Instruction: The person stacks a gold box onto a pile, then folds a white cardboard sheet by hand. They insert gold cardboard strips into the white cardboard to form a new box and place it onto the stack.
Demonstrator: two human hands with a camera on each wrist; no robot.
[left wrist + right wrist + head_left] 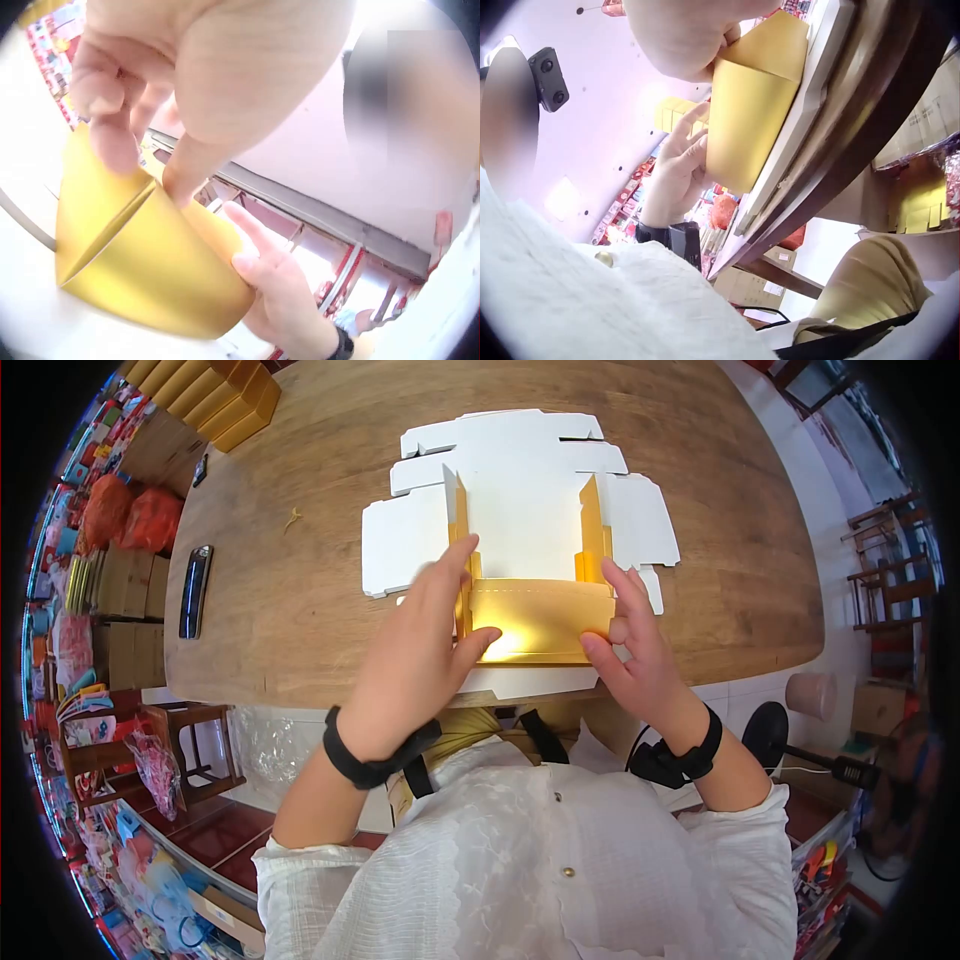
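A partly folded gold cardboard box (545, 622), white on its inside, lies at the near edge of the table with its front wall and side flaps standing up. At its left corner my left hand (415, 622) grips the card, thumb over the front wall and fingers along the side flap. My right hand (640, 650) pinches the right corner between thumb and fingers. The left wrist view shows a narrow gap at the corner fold of the gold wall (165, 262). From the right wrist, the gold wall (746, 127) stands upright between both hands.
Flat white box blanks (520, 445) lie stacked beneath the box on the wooden table (725, 530). A phone (196, 592) rests at the left. Gold boxes (215, 400) stand at the far left corner. Crowded shelves (75, 610) line the left side.
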